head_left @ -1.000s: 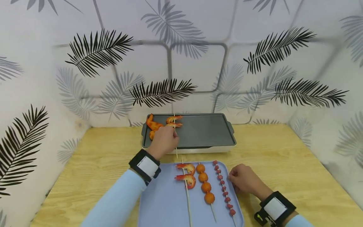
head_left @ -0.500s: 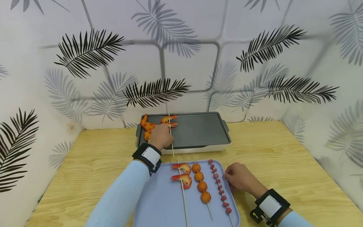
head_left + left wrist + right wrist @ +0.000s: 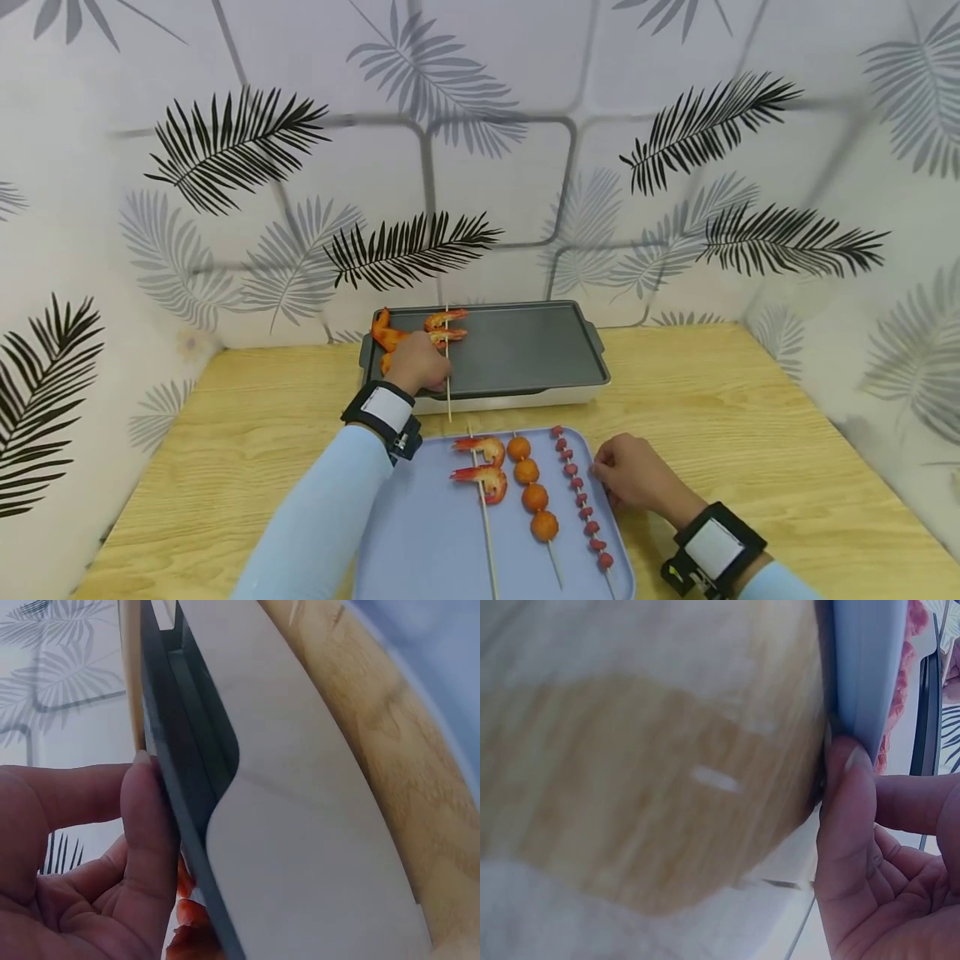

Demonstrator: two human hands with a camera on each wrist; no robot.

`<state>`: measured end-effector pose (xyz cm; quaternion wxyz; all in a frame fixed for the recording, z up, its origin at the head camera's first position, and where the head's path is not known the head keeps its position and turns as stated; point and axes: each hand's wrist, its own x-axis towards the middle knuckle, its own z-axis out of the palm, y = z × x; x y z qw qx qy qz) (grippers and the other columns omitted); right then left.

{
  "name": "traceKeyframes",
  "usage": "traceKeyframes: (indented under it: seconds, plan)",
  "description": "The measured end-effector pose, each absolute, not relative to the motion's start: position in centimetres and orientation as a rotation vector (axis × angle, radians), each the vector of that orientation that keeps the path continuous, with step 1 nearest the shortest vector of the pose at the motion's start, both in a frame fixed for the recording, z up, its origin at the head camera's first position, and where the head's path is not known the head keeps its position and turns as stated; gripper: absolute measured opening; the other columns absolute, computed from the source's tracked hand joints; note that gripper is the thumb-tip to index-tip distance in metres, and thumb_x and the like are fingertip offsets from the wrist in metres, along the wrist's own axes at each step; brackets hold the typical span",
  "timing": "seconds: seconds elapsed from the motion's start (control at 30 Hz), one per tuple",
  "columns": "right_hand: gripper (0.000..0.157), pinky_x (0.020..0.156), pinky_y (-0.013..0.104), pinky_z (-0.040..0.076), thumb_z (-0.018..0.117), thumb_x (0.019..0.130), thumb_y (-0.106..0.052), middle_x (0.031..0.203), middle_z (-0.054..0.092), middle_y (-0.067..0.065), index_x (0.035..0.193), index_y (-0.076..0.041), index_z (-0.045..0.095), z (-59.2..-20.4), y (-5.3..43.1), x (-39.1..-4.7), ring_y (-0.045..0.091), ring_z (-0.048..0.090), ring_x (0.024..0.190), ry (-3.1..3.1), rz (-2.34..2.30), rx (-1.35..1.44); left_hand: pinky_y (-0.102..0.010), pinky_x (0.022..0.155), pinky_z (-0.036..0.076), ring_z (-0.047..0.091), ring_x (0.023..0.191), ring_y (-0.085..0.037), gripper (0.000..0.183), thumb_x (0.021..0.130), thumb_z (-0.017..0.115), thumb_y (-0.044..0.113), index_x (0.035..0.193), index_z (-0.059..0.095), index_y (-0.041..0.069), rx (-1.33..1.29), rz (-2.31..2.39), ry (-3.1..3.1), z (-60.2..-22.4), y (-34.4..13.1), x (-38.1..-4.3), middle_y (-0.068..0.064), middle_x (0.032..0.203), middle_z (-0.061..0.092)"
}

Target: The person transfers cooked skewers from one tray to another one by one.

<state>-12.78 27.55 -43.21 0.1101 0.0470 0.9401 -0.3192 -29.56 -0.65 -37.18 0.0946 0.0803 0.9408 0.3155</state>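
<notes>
A shrimp skewer (image 3: 446, 321) lies over the left part of the dark griddle plate (image 3: 525, 350), its bare stick sticking out past the front edge. My left hand (image 3: 420, 364) pinches that stick between thumb and forefinger; the stick (image 3: 131, 675) shows at the fingertips in the left wrist view. My right hand (image 3: 633, 471) grips the right rim of the blue tray (image 3: 420, 533) between thumb and forefinger. On the tray lie another shrimp skewer (image 3: 491, 483), a skewer of orange balls (image 3: 535, 497) and a skewer of small red pieces (image 3: 581, 500).
A chicken wing (image 3: 386, 332) sits at the griddle's left end, with another orange piece partly hidden by my left hand. The griddle stands behind the tray on a wooden table (image 3: 247, 467). A leaf-patterned wall (image 3: 510, 192) rises at the table's back edge.
The head view has shifted slightly. My left hand and the stick's near end have moved a little to the left over the griddle. My right hand keeps its place at the tray rim.
</notes>
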Motion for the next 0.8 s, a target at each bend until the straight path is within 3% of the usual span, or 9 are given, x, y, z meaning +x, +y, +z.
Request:
traceKeyframes:
  seconds: [0.2, 0.27, 0.37, 0.43, 0.57, 0.8]
  plan:
    - [0.009, 0.051, 0.029, 0.051, 0.064, 0.093, -0.007, 0.067, 0.059, 0.003, 0.089, -0.002, 0.071, -43.3, 27.5, -13.1, 0.015, 0.057, 0.053, 2.762, -0.930, 0.130, -0.022, 0.040, 0.022, 0.045, 0.039, -0.011, 0.035, 0.078, 0.057, 0.001, 0.046, 0.047, 0.012, 0.351, 1.021, 2.834, -36.1, -1.3, -28.3, 0.004, 0.043, 0.044]
    - [0.009, 0.051, 0.028, 0.050, 0.065, 0.092, -0.008, 0.067, 0.059, 0.003, 0.089, -0.003, 0.071, -43.3, 27.6, -13.1, 0.015, 0.057, 0.053, 2.755, -0.919, 0.146, -0.022, 0.041, 0.023, 0.044, 0.041, -0.010, 0.036, 0.080, 0.057, 0.002, 0.046, 0.049, 0.013, 0.453, 1.042, 2.859, -35.4, -1.6, -27.2, 0.005, 0.044, 0.044]
    - [0.008, 0.050, 0.028, 0.050, 0.066, 0.092, -0.008, 0.066, 0.060, 0.004, 0.088, -0.003, 0.071, -43.3, 27.7, -13.0, 0.016, 0.057, 0.052, 2.753, -0.904, 0.171, -0.023, 0.045, 0.029, 0.048, 0.046, -0.011, 0.030, 0.083, 0.060, 0.006, 0.053, 0.061, 0.009, 0.583, 1.089, 2.859, -34.2, -2.2, -25.2, 0.004, 0.048, 0.050]
    - [0.008, 0.050, 0.028, 0.050, 0.066, 0.091, -0.007, 0.065, 0.059, 0.004, 0.088, -0.003, 0.071, -43.2, 27.7, -13.0, 0.016, 0.058, 0.051, 2.751, -0.913, 0.176, -0.024, 0.049, 0.039, 0.057, 0.052, -0.011, 0.020, 0.084, 0.063, 0.008, 0.065, 0.069, 0.007, 0.602, 1.140, 2.812, -33.7, -2.8, -23.8, 0.004, 0.054, 0.058]
    - [0.009, 0.049, 0.028, 0.051, 0.065, 0.092, -0.006, 0.065, 0.059, 0.003, 0.086, -0.002, 0.071, -43.1, 27.7, -13.0, 0.016, 0.058, 0.051, 2.745, -0.943, 0.122, -0.027, 0.056, 0.051, 0.064, 0.058, -0.013, 0.009, 0.087, 0.067, 0.010, 0.085, 0.071, 0.002, 0.548, 1.236, 2.649, -33.5, -4.6, -20.8, 0.000, 0.065, 0.066]
    - [0.010, 0.050, 0.028, 0.051, 0.065, 0.092, -0.007, 0.064, 0.059, 0.004, 0.084, -0.004, 0.070, -43.1, 27.5, -13.2, 0.016, 0.058, 0.051, 2.715, -0.932, 0.172, -0.031, 0.057, 0.055, 0.064, 0.057, -0.015, 0.006, 0.088, 0.068, 0.006, 0.086, 0.066, 0.000, 0.447, 1.392, 2.403, -34.5, -7.5, -15.4, -0.003, 0.068, 0.063]
